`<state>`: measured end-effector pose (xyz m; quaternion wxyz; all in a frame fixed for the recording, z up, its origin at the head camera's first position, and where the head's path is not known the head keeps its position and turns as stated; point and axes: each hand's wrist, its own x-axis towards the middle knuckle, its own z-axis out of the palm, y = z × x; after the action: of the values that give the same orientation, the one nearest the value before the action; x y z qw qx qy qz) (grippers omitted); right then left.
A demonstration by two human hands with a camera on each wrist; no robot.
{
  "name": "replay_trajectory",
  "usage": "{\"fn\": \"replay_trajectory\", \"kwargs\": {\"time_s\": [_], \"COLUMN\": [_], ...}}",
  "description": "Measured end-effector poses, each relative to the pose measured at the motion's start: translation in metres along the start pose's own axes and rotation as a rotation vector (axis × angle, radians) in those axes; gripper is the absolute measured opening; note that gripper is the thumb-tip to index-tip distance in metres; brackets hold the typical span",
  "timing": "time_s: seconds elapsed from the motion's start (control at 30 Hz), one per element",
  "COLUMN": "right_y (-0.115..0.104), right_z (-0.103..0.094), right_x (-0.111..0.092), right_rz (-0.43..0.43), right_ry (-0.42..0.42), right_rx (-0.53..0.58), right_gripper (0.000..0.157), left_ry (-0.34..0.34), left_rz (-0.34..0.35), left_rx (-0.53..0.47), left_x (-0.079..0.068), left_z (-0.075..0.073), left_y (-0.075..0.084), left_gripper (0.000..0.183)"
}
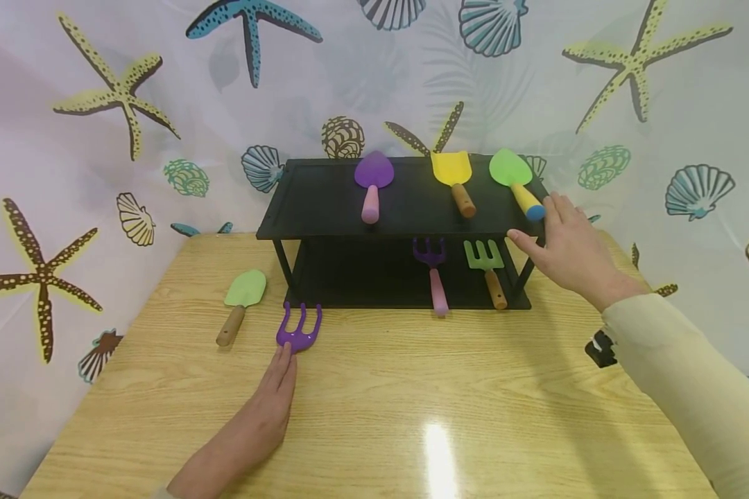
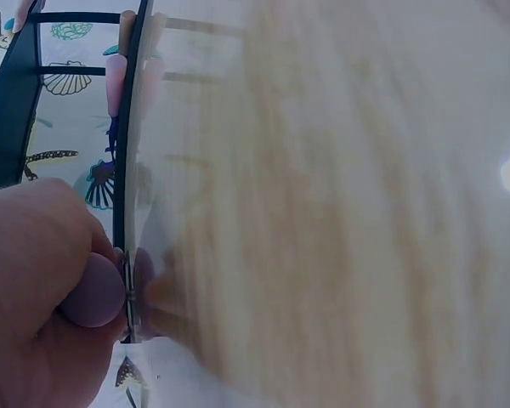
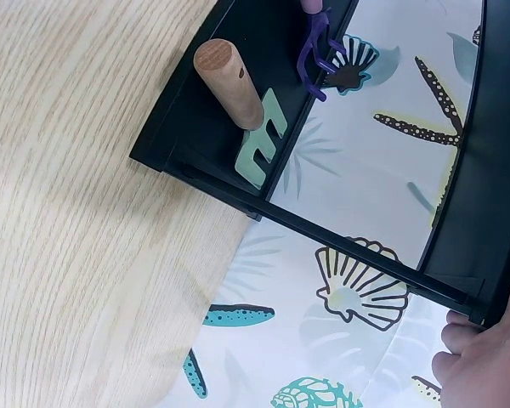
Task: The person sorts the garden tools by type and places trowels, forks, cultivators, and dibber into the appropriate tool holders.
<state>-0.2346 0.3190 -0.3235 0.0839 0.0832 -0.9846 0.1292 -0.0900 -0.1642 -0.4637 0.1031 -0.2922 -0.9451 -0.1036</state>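
Note:
My left hand (image 1: 267, 409) holds the handle of a small purple hand fork (image 1: 297, 338) at the table's left. In the left wrist view, the rounded handle end (image 2: 93, 291) pokes out of the curled fingers. The tines lie near the front left corner of a black two-tier rack (image 1: 324, 208). At the rack's right end my right hand (image 1: 577, 253) grips the upper shelf's corner, thumb by its front edge. Nearest to it is a green trowel (image 1: 510, 168) with a yellow, blue-tipped handle. Left of the purple fork lies a pale green trowel (image 1: 247, 288) with a wooden handle.
The upper shelf also carries a purple trowel (image 1: 374, 172) and a yellow shovel (image 1: 451, 170). Below are a purple fork (image 1: 438, 291) with a pink handle and a green fork (image 1: 485, 256). A patterned cloth (image 1: 374, 83) hangs behind; a small black object (image 1: 600, 349) is at right.

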Motion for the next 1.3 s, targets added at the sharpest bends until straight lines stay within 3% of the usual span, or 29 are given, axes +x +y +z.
{"fn": "replay_trajectory", "kwargs": {"time_s": [0.23, 0.63, 1.23, 1.3], "right_y": [0.0, 0.002, 0.001, 0.001], "right_z": [0.0, 0.001, 0.001, 0.001], "right_x": [-0.001, 0.001, 0.0, 0.0], "right_rz": [0.009, -0.006, 0.008, 0.006], "right_ry": [-0.01, -0.001, 0.002, 0.002], "right_rx": [0.006, 0.01, 0.016, 0.016], "right_gripper": [0.103, 0.102, 0.103, 0.103], "left_ry": [0.053, 0.172, 0.288, 0.269], "left_rz": [0.029, 0.148, 0.276, 0.27], "left_rx": [0.027, 0.03, 0.054, 0.058], "left_x": [0.001, 0.01, 0.048, 0.054], "left_z": [-0.001, -0.005, -0.014, -0.015], "left_y": [-0.002, -0.006, -0.004, -0.003], "left_gripper": [0.048, 0.044, 0.042, 0.04]}}
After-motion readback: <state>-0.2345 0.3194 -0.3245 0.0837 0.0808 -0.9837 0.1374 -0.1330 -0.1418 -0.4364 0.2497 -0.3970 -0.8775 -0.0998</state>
